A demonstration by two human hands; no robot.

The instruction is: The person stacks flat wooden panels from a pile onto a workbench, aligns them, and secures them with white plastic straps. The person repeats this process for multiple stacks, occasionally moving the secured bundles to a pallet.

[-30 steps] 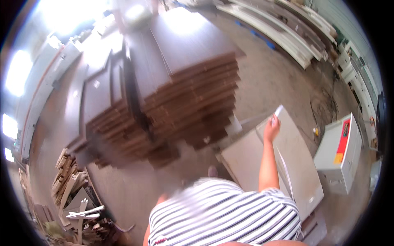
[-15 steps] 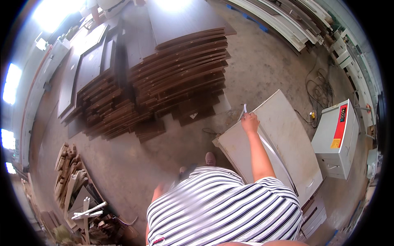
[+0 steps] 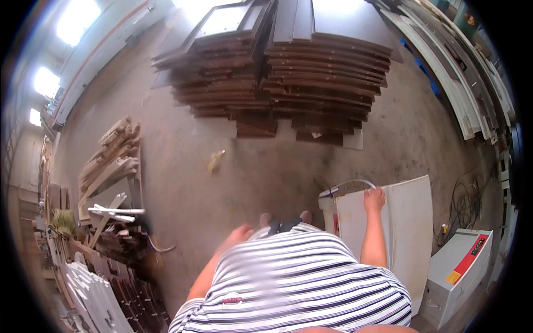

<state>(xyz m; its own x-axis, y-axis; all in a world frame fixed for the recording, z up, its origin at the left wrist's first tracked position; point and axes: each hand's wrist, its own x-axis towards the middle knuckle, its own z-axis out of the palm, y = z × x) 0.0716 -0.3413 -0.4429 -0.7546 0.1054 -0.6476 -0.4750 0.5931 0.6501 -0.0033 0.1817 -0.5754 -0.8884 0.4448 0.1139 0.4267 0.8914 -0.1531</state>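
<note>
The right hand point(image 3: 375, 198), nearer, is closed around a pale strip point(image 3: 360, 180) arcing toward its nine o'clock. Left hand point(image 3: 240, 233): can't tell.

Free floor point(image 3: 239, 172), seemingly — pale board point(image 3: 411, 222) right

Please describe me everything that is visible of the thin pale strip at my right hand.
The thin strip is whitish-grey and looks flexible, perhaps plastic. It bows in a shallow arch leftward from the right hand, which seems to pinch it, near the far edge of the pale panel. Toward its left end, by the panel's far left corner, it looks darker. The hand hides part of it; whether it continues beyond, I cannot tell.
</note>
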